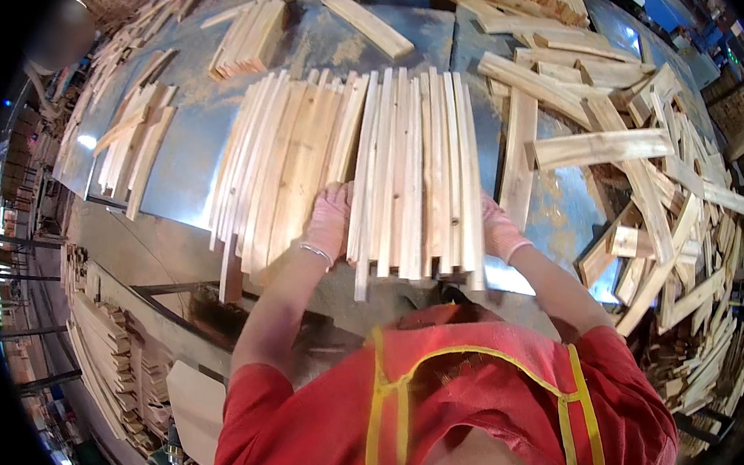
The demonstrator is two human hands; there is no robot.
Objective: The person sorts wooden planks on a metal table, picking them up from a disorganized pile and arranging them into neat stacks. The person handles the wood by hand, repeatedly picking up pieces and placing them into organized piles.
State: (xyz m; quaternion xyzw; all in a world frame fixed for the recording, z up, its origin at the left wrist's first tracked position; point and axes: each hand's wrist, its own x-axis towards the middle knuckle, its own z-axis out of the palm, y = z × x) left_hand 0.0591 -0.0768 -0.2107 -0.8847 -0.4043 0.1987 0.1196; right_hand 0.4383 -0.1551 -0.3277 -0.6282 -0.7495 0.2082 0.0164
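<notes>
A batch of pale, narrow wooden slats (415,172), laid side by side on a blue-grey metal table (183,160), is gripped between the two hands at its near end, which overhangs the table's front edge. The left hand (329,223), in a pink glove, is pressed flat against the batch's left flank, fingers together and pointing up along the wood. The right hand (498,227), gloved likewise, is set against the right flank; its fingers are mostly hidden behind the slats, so their spread cannot be told. Both forearms are raised from the lower edge, elbows bent outward. A second fan of similar slats (284,165) is seen just left of the left hand. A loose heap of short wooden offcuts (647,176) is spread to the right. No labels can be made out.
</notes>
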